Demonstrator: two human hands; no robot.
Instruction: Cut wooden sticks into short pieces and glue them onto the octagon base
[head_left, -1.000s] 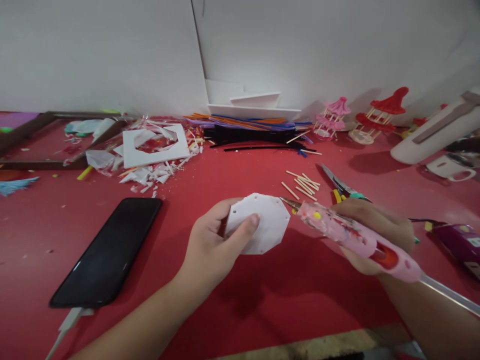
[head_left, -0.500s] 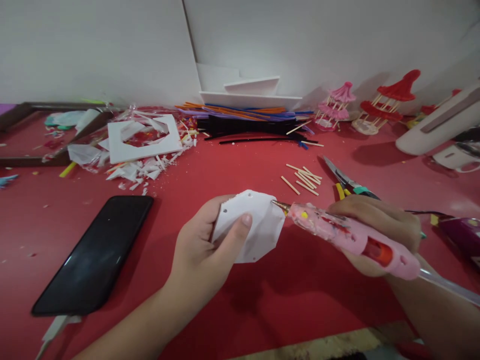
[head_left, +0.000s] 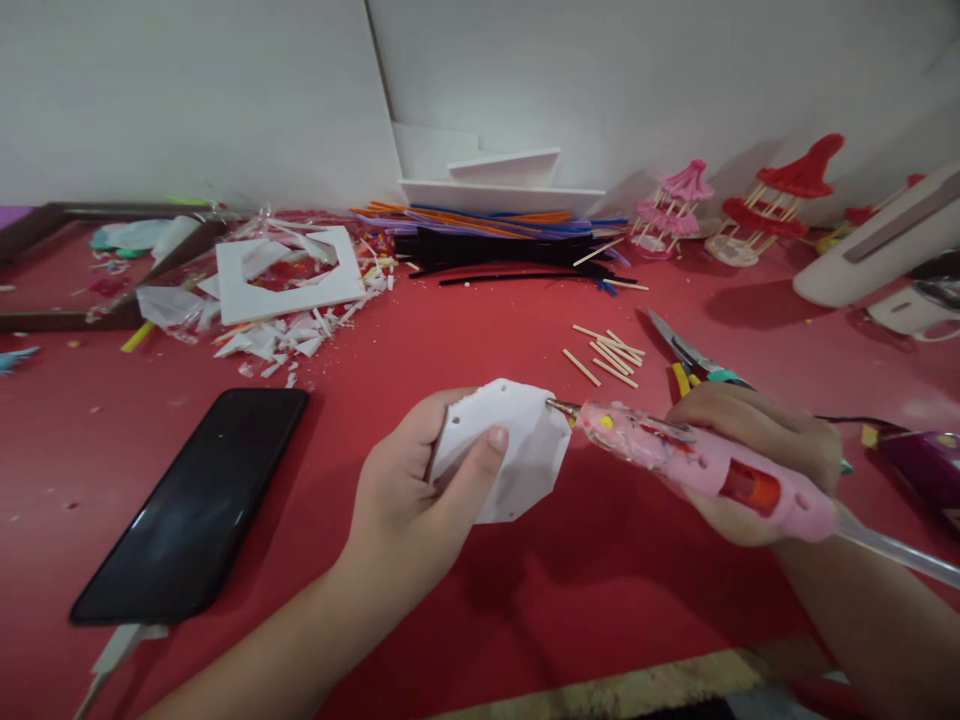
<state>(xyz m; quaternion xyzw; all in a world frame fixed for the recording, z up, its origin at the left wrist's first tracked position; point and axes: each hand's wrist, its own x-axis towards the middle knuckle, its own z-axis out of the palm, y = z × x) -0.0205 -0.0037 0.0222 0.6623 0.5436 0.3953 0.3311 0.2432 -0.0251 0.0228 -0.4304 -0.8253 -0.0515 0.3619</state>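
Note:
Between thumb and fingers, my left hand (head_left: 420,490) grips a white many-sided foam board piece (head_left: 525,450) with small holes near its edge. My right hand (head_left: 757,440) is closed around a pink hot glue gun (head_left: 675,450), a clear glue stick running out of its back end. The gun's metal nozzle meets the board at its upper right edge, over or beside a hole there. Several short wooden sticks (head_left: 615,355) lie on the red table beyond the board. Pliers or cutters (head_left: 679,340) with yellow and teal handles lie partly behind my right hand.
A black phone (head_left: 195,500) with a cable lies at left. Behind it are a cut-out white board (head_left: 292,275) and scraps. Pipe cleaners (head_left: 495,235) are piled at the back. Small pink (head_left: 675,210) and red tiered models (head_left: 787,205) stand near a pale bottle (head_left: 877,240).
The foam board and my left hand have shifted very slightly right. The glue gun's nozzle stays at the board's edge, its rear end a little higher.

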